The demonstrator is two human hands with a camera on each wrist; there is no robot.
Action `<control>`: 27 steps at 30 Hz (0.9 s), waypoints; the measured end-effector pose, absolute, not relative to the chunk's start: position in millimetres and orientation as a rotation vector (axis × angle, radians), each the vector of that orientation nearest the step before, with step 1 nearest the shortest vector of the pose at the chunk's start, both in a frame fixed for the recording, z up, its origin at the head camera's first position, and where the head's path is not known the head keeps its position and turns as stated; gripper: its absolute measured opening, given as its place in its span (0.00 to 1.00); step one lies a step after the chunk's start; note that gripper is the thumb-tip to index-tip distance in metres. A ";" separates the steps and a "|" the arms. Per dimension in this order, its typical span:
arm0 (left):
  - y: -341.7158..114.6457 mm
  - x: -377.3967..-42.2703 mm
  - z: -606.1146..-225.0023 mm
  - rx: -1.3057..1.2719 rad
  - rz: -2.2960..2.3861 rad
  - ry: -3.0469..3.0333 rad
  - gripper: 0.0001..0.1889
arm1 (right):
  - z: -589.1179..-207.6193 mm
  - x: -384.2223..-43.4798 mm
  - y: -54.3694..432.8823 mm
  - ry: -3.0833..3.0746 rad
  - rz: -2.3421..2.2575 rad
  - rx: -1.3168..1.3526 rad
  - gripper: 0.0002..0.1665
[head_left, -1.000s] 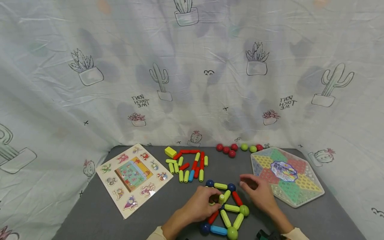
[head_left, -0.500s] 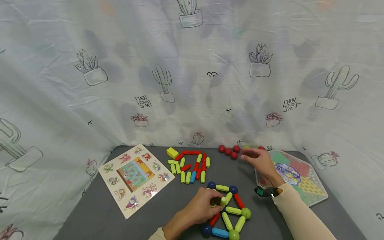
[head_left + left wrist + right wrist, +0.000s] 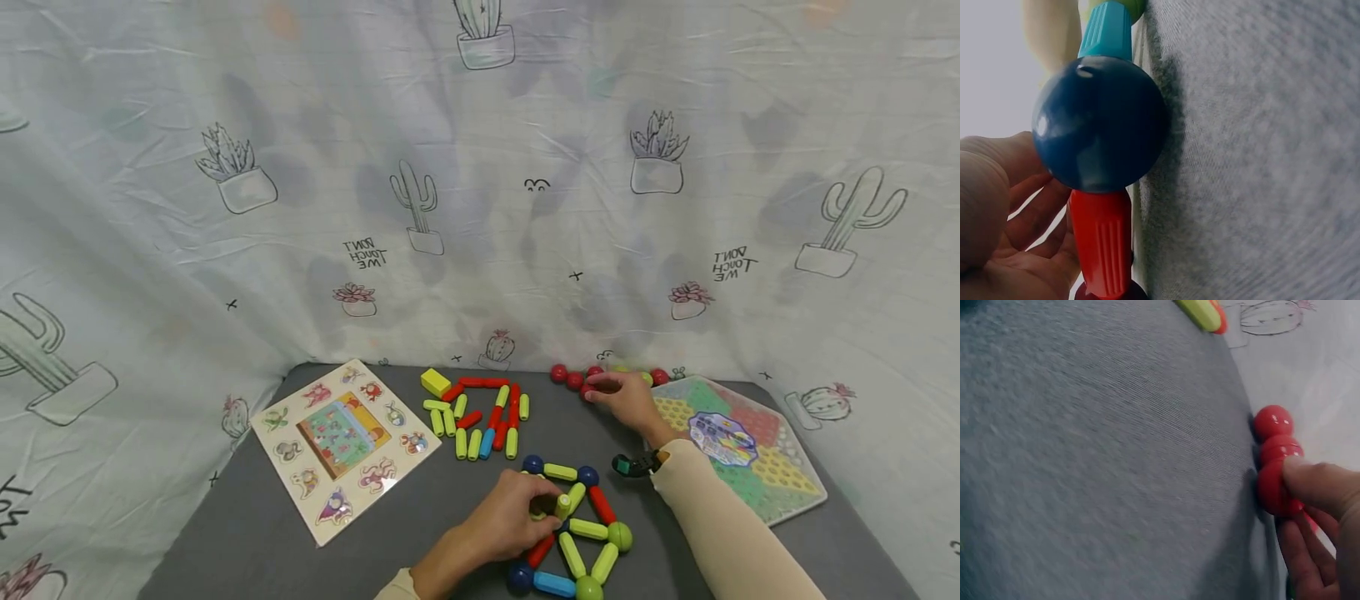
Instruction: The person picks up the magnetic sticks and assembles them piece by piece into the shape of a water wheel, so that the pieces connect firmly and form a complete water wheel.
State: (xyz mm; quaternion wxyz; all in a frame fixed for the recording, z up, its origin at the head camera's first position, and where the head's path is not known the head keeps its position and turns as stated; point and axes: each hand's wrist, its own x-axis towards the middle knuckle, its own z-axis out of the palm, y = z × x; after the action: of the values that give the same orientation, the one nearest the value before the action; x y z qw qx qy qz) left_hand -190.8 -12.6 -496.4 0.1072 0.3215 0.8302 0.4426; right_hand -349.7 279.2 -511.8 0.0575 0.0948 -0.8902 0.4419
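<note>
Near the front of the table lies a frame of magnetic sticks and balls, with a dark blue ball [image 3: 521,577] and a green ball [image 3: 619,536] among its corners. My left hand [image 3: 504,521] pinches a yellow-green stick [image 3: 563,505] that stands upright over the frame's middle. Close to the left wrist camera are a blue ball [image 3: 1100,125] and a red stick [image 3: 1102,244], with the fingers behind them. At the back, my right hand [image 3: 628,402] grips a red ball [image 3: 1272,487], thumb on its near side; more red balls adjoin it in the right wrist view.
Loose yellow-green, red and blue sticks [image 3: 498,419] lie behind the frame, beside a yellow block [image 3: 435,382]. A wooden puzzle board [image 3: 420,467] lies left. A hexagonal Chinese checkers board [image 3: 772,475] lies right, under the right forearm. A patterned cloth [image 3: 480,208] hangs behind.
My right hand has moved from beside the frame to the back of the table, then left onto the red balls, and taken hold of one. The left hand stays on the upright stick.
</note>
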 end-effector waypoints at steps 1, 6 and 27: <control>-12.6 -190.8 -496.6 0.949 1.304 2.445 0.12 | -513.3 -349.7 278.7 -2.703 1.338 0.276 0.17; -12.4 -190.8 -496.9 0.947 1.304 2.446 0.12 | -514.2 -342.0 279.7 -2.651 1.466 0.227 0.17; -13.8 -191.7 -497.1 0.959 1.282 2.449 0.13 | -477.5 -182.4 242.0 -2.278 2.179 0.818 0.17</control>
State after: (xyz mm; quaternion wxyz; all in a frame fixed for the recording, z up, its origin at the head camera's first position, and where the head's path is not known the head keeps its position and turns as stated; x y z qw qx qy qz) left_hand -191.7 -13.8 -497.1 0.1078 0.3258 0.8322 0.4355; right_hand -182.4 242.0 -477.5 -0.0575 0.2508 -0.6983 0.6680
